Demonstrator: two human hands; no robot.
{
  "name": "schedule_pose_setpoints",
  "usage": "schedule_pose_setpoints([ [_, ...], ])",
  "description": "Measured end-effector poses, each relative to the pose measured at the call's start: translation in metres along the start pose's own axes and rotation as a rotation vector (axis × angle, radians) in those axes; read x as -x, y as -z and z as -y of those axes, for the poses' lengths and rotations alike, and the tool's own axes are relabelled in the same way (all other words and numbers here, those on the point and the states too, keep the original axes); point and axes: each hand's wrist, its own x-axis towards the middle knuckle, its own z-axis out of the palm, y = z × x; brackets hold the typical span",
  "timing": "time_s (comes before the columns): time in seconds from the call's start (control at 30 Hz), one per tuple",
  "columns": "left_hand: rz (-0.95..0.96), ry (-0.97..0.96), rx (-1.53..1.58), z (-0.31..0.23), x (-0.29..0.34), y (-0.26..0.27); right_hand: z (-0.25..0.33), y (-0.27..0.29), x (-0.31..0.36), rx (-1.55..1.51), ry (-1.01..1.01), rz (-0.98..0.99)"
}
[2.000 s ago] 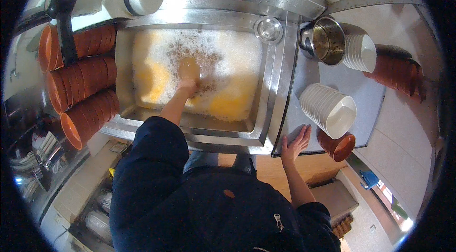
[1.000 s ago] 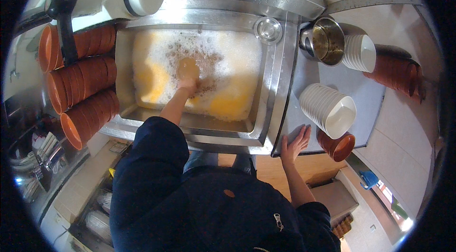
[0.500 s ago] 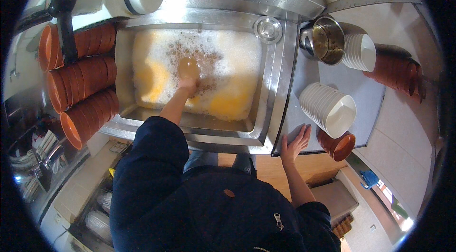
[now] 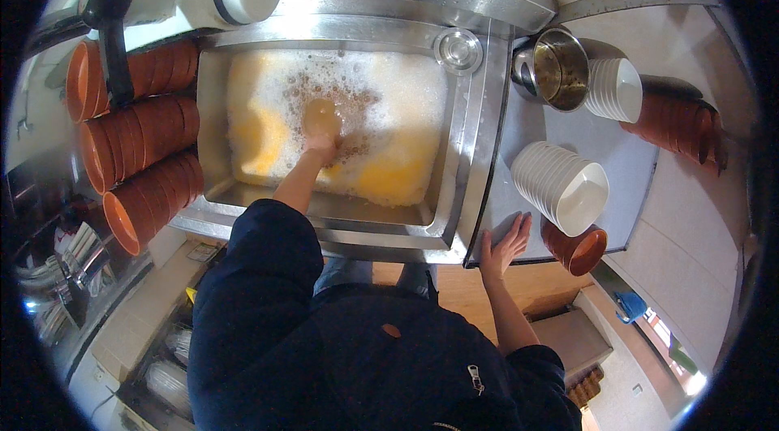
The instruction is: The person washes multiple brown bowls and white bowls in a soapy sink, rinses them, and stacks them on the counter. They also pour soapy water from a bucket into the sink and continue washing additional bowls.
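My left hand [image 4: 323, 144] reaches into the foamy water of the steel sink [image 4: 213, 147]. Its fingers are closed on a round yellowish-brown thing [image 4: 322, 115] about as wide as a small bowl, partly under the suds; its exact kind does not show. Foam and water hide most of those fingers. Fingers stretched, my right hand [image 4: 506, 246] lies flat on the grey counter [image 4: 507, 187] by its front edge, holding nothing. Beside it are a stack of white bowls [image 4: 560, 187] and a few reddish-brown cups [image 4: 578, 251], both lying on their sides.
Rows of nested reddish-brown cups [image 4: 142, 143] line the sink's left side. A steel pot [image 4: 560, 70], more white bowls [image 4: 614, 88] and brown cups [image 4: 675, 124] stand at the back right. A round steel strainer [image 4: 458, 51] sits at the sink's far right corner.
The foam around my left hand has shifted slightly, with more bubbles over the dark patch of water. Both hands stay in nearly the same place.
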Motion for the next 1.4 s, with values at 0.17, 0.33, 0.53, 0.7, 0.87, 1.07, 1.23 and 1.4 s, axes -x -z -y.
schedule_pose_setpoints([
  [0.17, 0.244, 0.262, 0.129, -0.01, -0.008, 0.013, -0.001, -0.001, 0.0, -0.002, -0.006, 0.003],
  [0.33, 0.364, 0.679, 0.518, -0.018, -0.01, 0.03, -0.001, -0.001, 0.001, -0.004, -0.008, 0.003],
  [0.53, 0.466, 0.68, 0.476, -0.016, -0.012, 0.034, 0.0, 0.0, 0.0, -0.013, -0.007, -0.001],
  [0.7, 0.514, 0.645, 0.418, -0.016, -0.01, 0.034, 0.0, 0.0, 0.001, -0.015, 0.003, -0.012],
  [0.87, 0.56, 0.588, 0.32, -0.023, -0.016, 0.052, 0.0, 0.0, 0.001, -0.013, -0.01, -0.003],
  [1.07, 0.63, 0.496, 0.154, -0.033, -0.022, 0.067, 0.0, 0.0, 0.001, -0.012, -0.014, 0.002],
  [1.23, 0.33, 0.298, -0.005, -0.025, -0.014, 0.045, 0.001, 0.001, 0.0, -0.01, -0.013, 0.001],
  [1.4, 0.378, 0.453, 0.206, -0.015, -0.008, 0.023, 0.002, 0.002, 0.0, -0.008, -0.012, 0.008],
])
